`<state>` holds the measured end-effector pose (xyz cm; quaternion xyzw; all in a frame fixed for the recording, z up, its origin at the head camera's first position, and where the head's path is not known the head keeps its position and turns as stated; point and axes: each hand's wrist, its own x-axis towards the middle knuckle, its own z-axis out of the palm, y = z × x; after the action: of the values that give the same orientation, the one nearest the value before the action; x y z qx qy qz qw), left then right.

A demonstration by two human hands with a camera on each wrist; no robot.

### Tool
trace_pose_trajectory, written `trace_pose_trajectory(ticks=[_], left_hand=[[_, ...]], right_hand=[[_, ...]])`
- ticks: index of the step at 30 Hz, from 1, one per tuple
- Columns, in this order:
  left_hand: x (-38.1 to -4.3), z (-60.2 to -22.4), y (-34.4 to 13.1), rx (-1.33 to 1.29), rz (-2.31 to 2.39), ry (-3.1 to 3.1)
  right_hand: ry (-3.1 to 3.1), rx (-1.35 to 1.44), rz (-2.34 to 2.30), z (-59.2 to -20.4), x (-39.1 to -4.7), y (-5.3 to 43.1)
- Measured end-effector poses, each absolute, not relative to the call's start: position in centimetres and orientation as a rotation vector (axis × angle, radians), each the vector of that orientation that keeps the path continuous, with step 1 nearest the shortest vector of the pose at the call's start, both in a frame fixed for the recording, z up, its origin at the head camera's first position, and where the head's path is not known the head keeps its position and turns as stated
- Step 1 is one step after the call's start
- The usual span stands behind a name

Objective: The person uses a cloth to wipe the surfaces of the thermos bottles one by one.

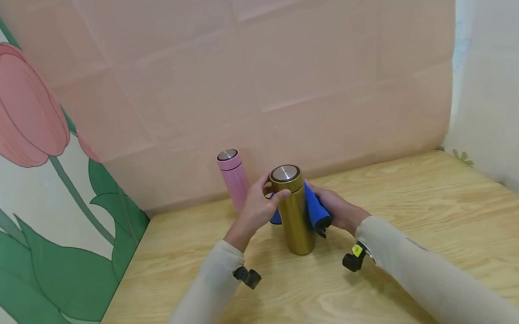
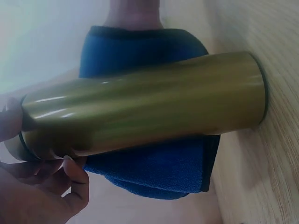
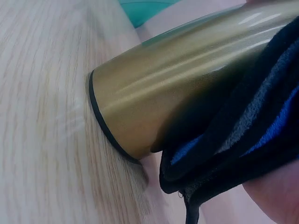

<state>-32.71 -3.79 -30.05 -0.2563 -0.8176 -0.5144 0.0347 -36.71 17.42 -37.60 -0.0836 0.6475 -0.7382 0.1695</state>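
Observation:
A gold thermos bottle point(image 1: 295, 221) with a silver-topped lid stands upright in the middle of the head view. My left hand point(image 1: 259, 204) grips it near the top, fingers and thumb around the lid area; the left wrist view shows those fingertips on the bottle point(image 2: 140, 107). On the other side, my right hand point(image 1: 336, 207) holds a folded blue cloth point(image 1: 316, 208) with dark edging. The cloth point(image 2: 154, 168) passes behind the bottle and lies against it, showing on both sides. In the right wrist view, the bottle's dark-rimmed base point(image 3: 112, 130) is at the table surface.
A pink thermos bottle point(image 1: 234, 177) stands behind and left of the gold one, near the back wall covering point(image 1: 279, 76). The wood-grain table point(image 1: 402, 231) spreads beneath. Tulip-patterned sheeting point(image 1: 14, 102) hangs at the left and a flower-printed panel point(image 1: 505, 81) at the right.

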Motion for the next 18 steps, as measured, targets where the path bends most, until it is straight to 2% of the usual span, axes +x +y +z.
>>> trace_pose_trajectory(ticks=[10, 18], left_hand=[[-32.7, -29.5, -3.7, -0.776, -1.560, -2.539], [-32.8, -29.4, -3.2, -0.751, -1.565, -2.597]], right_hand=[[1.797, -0.237, -2.141, -36.5, -36.7, 17.3], [1.537, -0.237, -2.374, -36.5, -37.0, 16.9]])
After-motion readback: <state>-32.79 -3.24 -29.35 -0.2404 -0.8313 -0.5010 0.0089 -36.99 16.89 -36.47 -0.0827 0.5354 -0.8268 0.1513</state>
